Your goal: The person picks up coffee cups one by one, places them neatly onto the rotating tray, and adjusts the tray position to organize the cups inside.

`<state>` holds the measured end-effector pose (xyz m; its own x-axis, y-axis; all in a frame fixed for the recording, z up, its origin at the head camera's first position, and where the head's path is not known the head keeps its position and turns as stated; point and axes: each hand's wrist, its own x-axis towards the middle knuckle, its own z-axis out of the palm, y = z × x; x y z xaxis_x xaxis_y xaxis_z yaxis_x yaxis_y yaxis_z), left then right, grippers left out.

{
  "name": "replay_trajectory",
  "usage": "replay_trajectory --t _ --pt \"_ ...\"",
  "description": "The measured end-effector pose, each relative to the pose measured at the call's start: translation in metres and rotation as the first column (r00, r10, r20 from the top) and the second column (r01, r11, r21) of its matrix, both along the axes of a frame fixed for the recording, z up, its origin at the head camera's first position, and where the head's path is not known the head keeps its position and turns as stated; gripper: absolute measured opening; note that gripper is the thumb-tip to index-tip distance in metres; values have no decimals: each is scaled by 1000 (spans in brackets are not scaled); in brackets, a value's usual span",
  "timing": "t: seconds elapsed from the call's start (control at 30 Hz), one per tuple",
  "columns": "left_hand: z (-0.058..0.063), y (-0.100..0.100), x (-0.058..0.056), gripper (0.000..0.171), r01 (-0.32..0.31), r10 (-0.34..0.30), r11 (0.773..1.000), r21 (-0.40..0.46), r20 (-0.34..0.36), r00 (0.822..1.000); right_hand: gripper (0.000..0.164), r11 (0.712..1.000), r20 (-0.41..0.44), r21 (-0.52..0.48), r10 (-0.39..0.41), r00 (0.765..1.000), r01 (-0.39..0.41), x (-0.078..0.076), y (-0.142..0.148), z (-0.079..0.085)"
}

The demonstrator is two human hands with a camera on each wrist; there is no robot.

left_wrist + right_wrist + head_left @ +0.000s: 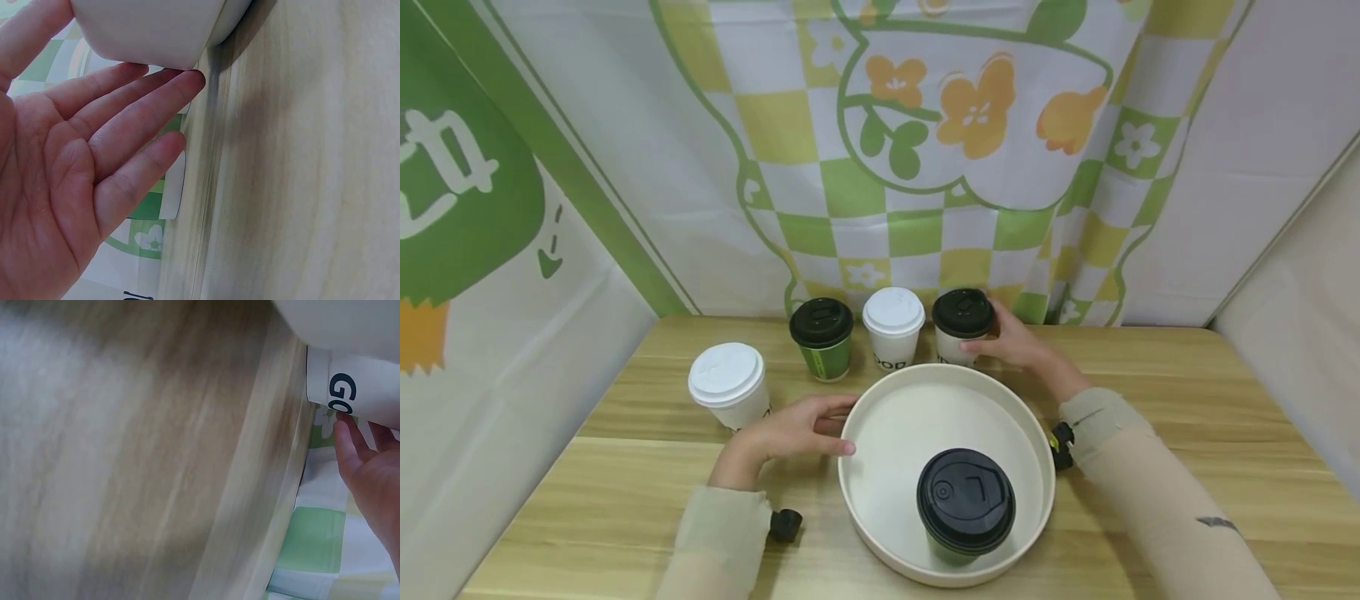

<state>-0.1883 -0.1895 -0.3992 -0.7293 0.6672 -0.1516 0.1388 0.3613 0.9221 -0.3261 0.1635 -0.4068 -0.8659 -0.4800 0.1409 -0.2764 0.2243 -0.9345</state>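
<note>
My right hand (1017,340) grips a white paper cup (953,350) with a black lid, thumb at its front and fingers round its far right side. In the right wrist view, fingertips lie against the cup (362,387) by its dark lettering. My left hand (793,433) rests at the left side of a round cream tray (880,467), thumb at the rim. The left wrist view shows its fingers nearly straight against the tray's outer wall (144,31). A green cup with a black lid (966,504) stands inside the tray, towards its near right.
Left of the right hand's cup stand a white-lidded white cup (893,325) and a black-lidded green cup (823,337). Another white-lidded cup (730,383) is beyond the left wrist. A patterned curtain (865,225) hangs behind the wooden table (1187,433).
</note>
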Motion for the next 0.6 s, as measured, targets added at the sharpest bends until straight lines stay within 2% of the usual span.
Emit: replay_trajectory --t 0.13,0.4,0.6 --pt "0 0 1 74 -3 3 1000 -1 -3 1000 79 1000 5 -12 1 1000 -1 0 0 0" --pt "-1 0 1 74 -3 3 1000 2 -5 1000 77 999 30 12 -52 998 51 6 6 3" --pt "1 -1 1 74 -5 5 1000 -6 -7 1000 76 998 16 24 -50 999 50 8 12 8"
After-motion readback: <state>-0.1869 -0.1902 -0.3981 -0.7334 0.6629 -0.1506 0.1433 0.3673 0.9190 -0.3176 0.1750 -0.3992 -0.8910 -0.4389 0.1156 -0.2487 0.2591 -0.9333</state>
